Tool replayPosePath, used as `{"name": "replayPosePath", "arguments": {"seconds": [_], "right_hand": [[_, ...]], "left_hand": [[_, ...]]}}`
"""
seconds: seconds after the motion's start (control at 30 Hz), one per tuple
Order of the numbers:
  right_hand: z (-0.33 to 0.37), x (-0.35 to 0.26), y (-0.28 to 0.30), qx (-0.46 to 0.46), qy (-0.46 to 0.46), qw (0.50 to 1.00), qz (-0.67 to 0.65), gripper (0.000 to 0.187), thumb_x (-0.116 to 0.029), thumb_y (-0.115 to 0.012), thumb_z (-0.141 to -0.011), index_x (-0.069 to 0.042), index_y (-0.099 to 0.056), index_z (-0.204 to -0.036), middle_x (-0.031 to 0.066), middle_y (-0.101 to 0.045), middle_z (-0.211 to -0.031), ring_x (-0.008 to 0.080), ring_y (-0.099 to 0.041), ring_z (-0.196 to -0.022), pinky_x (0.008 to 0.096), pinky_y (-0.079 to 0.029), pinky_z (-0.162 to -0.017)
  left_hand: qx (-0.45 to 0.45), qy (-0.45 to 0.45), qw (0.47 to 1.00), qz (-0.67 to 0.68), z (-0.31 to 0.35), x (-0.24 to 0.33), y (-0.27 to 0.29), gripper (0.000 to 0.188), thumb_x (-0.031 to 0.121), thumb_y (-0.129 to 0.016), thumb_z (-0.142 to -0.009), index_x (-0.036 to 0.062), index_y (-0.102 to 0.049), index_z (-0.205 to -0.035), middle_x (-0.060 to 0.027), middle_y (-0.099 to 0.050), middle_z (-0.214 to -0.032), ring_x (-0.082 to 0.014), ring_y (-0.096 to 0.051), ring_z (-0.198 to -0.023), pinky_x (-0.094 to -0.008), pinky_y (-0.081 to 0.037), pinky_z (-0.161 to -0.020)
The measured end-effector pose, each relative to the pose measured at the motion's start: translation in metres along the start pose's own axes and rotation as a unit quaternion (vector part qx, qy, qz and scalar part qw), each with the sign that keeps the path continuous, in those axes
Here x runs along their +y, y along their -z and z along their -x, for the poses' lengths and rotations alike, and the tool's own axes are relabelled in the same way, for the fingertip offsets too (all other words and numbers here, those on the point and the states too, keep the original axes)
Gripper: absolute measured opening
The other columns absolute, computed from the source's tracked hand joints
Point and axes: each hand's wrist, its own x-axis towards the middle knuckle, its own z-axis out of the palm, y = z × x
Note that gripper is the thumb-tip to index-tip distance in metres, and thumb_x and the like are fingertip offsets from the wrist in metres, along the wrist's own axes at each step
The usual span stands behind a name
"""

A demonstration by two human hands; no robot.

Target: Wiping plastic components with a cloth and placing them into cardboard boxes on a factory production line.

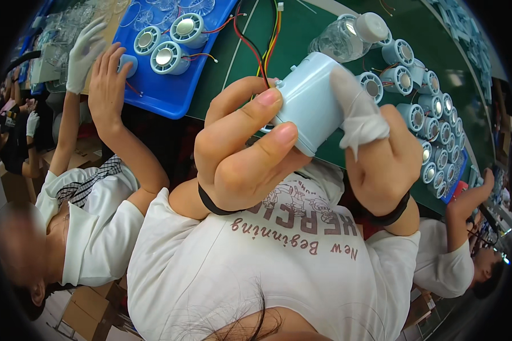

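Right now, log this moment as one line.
left hand: holding cylinder | right hand: covered finger at cylinder's right side | bottle: beyond cylinder | blue tray: left, round parts on it

"What colour's the casing (310, 99)?"
"Pale blue; the tray (173, 105) is deeper blue."
"And the surface (307, 25)?"
"Green, with thin white lines."
"The wires (272, 42)?"
"Red, black and yellow."
"Any pattern?"
"Checks, black and white, on a co-worker's white shirt (99, 250)."
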Motion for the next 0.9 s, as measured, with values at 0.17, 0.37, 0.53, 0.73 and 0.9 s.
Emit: {"name": "replayPosePath", "arguments": {"seconds": [0.17, 0.37, 0.53, 0.73, 0.9], "right_hand": [[-0.003, 0.02, 0.01, -0.082, -0.167, 0.974, 0.126, 0.019, -0.004, -0.059, -0.083, 0.003, -0.064, -0.099, 0.0135, -0.062, -0.089, 0.0212, -0.059, -0.066, 0.0287, -0.048, -0.06], [0.009, 0.031, 0.012, 0.036, -0.202, 0.975, 0.08, 0.014, 0.0, -0.054, -0.088, 0.004, -0.062, -0.099, 0.015, -0.065, -0.091, 0.0224, -0.061, -0.071, 0.0312, -0.049, -0.063], [-0.001, 0.015, 0.022, 0.054, -0.071, 0.996, 0.012, 0.014, 0.004, -0.057, -0.081, 0.005, -0.063, -0.094, 0.0142, -0.063, -0.08, 0.0231, -0.059, -0.065, 0.0315, -0.045, -0.055], [-0.002, -0.001, 0.023, -0.056, -0.025, 0.998, 0.029, 0.011, 0.0, -0.061, -0.075, 0.004, -0.065, -0.085, 0.0148, -0.058, -0.071, 0.0235, -0.055, -0.061, 0.0309, -0.042, -0.051], [0.01, 0.006, 0.018, -0.031, -0.081, 0.996, 0.023, 0.011, 0.0, -0.062, -0.074, 0.003, -0.065, -0.085, 0.015, -0.057, -0.07, 0.0258, -0.054, -0.058, 0.0314, -0.042, -0.051]], "left_hand": [[0.025, -0.027, 0.999, -0.011, 0.004, -0.007, -0.005, 0.061, 0.003, -0.086, -0.062, 0.0021, -0.051, -0.112, -0.0204, -0.049, -0.117, -0.0415, -0.061, -0.086, -0.0402, -0.059, -0.071], [0.073, -0.031, 0.996, -0.045, 0.005, -0.001, -0.014, 0.054, 0.0, -0.082, -0.066, 0.0024, -0.051, -0.11, -0.0201, -0.049, -0.114, -0.0409, -0.061, -0.085, -0.0411, -0.06, -0.072], [0.082, -0.038, 0.994, -0.063, 0.003, 0.006, -0.015, 0.048, -0.003, -0.078, -0.067, 0.0031, -0.051, -0.107, -0.0199, -0.048, -0.111, -0.0413, -0.06, -0.086, -0.042, -0.061, -0.073], [0.052, -0.089, 0.992, -0.073, 0.005, 0.002, -0.013, 0.048, -0.009, -0.075, -0.061, 0.0056, -0.053, -0.102, -0.0184, -0.049, -0.11, -0.044, -0.057, -0.093, -0.0406, -0.061, -0.071], [0.038, -0.067, 0.995, -0.059, 0.005, 0.005, -0.013, 0.047, -0.011, -0.073, -0.062, 0.006, -0.053, -0.101, -0.0186, -0.05, -0.109, -0.0436, -0.058, -0.092, -0.0385, -0.06, -0.07]]}}
